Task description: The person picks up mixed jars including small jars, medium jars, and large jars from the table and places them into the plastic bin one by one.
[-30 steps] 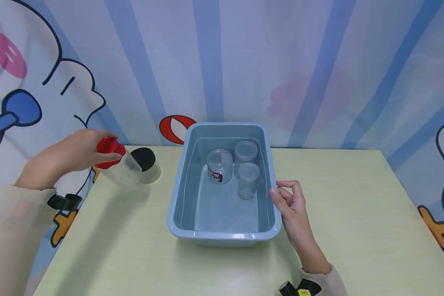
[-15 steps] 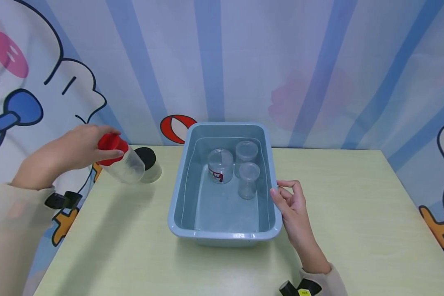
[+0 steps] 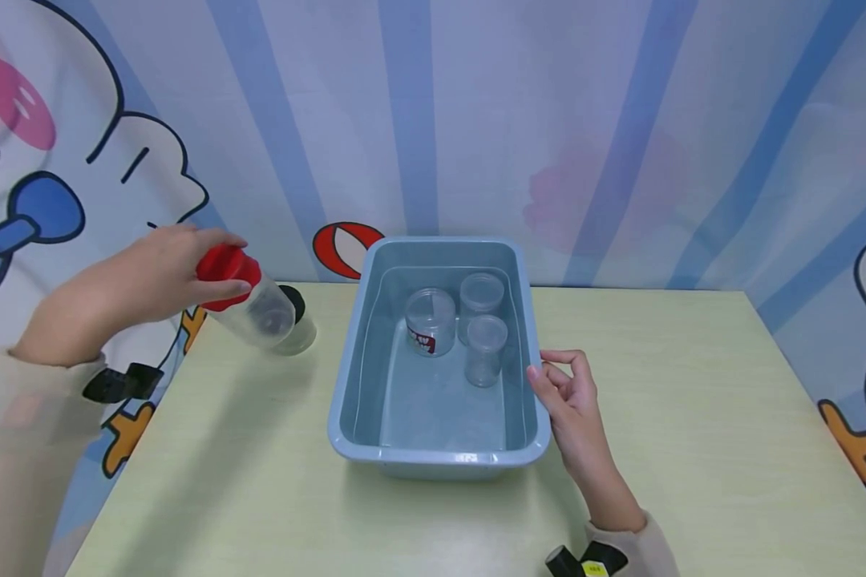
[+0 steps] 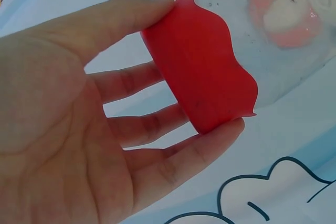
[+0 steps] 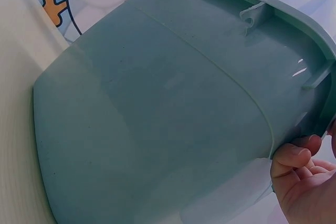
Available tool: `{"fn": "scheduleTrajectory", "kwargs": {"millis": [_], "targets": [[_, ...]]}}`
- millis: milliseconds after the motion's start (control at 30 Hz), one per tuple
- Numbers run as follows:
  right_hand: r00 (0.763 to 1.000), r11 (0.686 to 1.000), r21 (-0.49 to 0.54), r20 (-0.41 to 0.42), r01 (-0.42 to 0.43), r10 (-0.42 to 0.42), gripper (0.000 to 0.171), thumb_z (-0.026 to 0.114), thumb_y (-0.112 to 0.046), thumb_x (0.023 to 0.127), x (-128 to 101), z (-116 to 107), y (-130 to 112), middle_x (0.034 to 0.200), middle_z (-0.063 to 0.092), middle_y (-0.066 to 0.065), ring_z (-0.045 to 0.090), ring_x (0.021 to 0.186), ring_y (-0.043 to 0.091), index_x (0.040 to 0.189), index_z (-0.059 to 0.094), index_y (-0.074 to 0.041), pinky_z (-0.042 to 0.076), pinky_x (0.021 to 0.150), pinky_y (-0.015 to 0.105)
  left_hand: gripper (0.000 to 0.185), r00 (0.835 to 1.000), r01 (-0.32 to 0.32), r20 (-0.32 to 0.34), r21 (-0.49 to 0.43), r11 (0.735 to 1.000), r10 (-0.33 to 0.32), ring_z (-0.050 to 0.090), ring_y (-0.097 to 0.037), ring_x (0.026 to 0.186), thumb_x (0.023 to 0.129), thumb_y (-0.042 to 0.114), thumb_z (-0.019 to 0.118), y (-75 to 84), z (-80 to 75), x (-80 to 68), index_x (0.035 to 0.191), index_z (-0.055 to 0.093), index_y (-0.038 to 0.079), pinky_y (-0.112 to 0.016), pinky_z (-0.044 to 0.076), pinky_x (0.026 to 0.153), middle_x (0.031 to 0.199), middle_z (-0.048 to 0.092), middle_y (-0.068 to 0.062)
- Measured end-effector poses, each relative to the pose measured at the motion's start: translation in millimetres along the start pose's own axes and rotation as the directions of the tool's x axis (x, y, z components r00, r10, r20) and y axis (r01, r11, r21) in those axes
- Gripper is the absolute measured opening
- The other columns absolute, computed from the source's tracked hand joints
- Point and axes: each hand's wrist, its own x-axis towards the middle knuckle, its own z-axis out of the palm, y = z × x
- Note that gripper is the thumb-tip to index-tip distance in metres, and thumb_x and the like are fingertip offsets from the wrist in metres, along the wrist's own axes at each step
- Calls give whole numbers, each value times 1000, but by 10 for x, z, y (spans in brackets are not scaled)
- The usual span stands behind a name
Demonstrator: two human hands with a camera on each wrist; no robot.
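My left hand (image 3: 144, 276) grips a clear plastic jar (image 3: 251, 324) by its red lid (image 4: 202, 66), thumb on one side and fingers on the other. The jar is tilted, its base pointing right, held over the table's back left. It partly covers a second jar with a black lid (image 3: 293, 301), which stands on the table. My right hand (image 3: 573, 417) holds the right rim of a blue-grey plastic basin (image 3: 440, 459), thumb on top. Inside the basin stand a wide clear jar (image 3: 430, 320) with a red label and two smaller clear containers (image 3: 481, 296).
The basin rests on a pale wooden table (image 3: 657, 385), near its back edge. Behind it hangs a blue striped cloth (image 3: 476, 120) with cartoon figures. Inside the basin, the containers stand toward the back and right, with bare floor in front of them.
My left hand has moved up and a little to the right with the red-lidded jar, which now hides more of the black-lidded jar. My right hand and the basin stay put.
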Motion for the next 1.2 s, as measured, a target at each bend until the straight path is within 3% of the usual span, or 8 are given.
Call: {"fn": "scheduleTrajectory", "kwargs": {"millis": [533, 867, 1200], "targets": [[1000, 1000, 3, -3, -7, 7, 36, 57, -12, 103, 3, 2, -5, 103, 72, -4, 70, 90, 18, 130, 38, 1, 58, 81, 36, 65, 1000, -8, 3, -17, 1000, 8, 48, -51, 109, 91, 27, 73, 131, -114, -5, 143, 45, -2, -49, 58, 65, 124, 51, -31], [1000, 1000, 13, 4, 2, -2, 35, 56, -12, 103, -1, 2, 3, 104, 72, -3, 70, 93, 24, 130, 38, 1, 59, 80, 36, 66, 998, -57, -42, -21, 998, 56, 49, -48, 110, 91, 29, 74, 234, -145, -4, 144, 46, 1, -51, 58, 67, 125, 51, -28], [1000, 1000, 8, 1, 1, -1, 36, 57, -11, 102, -3, 3, 0, 105, 72, -5, 70, 92, 18, 130, 38, 1, 58, 80, 36, 67, 995, -70, -66, -8, 998, 69, 51, -47, 109, 90, 29, 74, 363, -176, -11, 145, 46, 3, -52, 58, 69, 126, 52, -27]]}}
